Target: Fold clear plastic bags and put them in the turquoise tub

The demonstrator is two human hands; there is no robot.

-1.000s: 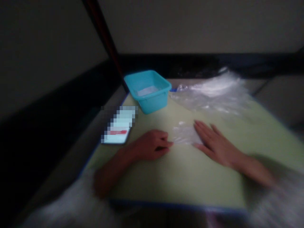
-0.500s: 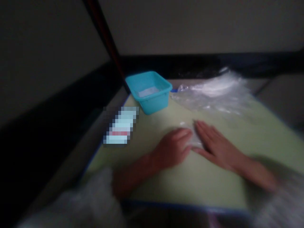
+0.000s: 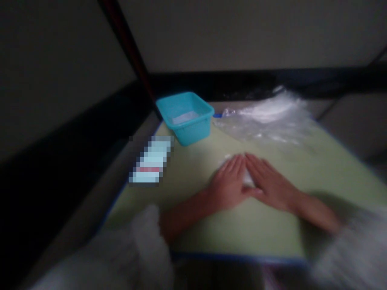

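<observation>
My left hand (image 3: pixel 228 181) lies flat over a small clear plastic piece (image 3: pixel 248 177), fingers stretched forward. Beside it my right hand (image 3: pixel 269 181) also rests flat, its fingers extended and angled in toward the left. Fingertips and thumbs of the two hands meet or nearly meet. Between them a bit of the whitish, see-through plastic shows; most of it is hidden under the palms, so its exact kind cannot be made out. Both hands press on the pale yellow-green table (image 3: pixel 193 225).
A turquoise plastic basket (image 3: pixel 193 133) with something whitish inside stands at the back left. Right of it spreads a pile of clear plastic bags (image 3: pixel 272 117). Along the left edge lies a pixelated light-blue flat object (image 3: pixel 152 161). Walls close in behind and to the left.
My left hand has gone from curled fingers to lying flat, its fingertips now beside those of my right hand. The view has shifted slightly.
</observation>
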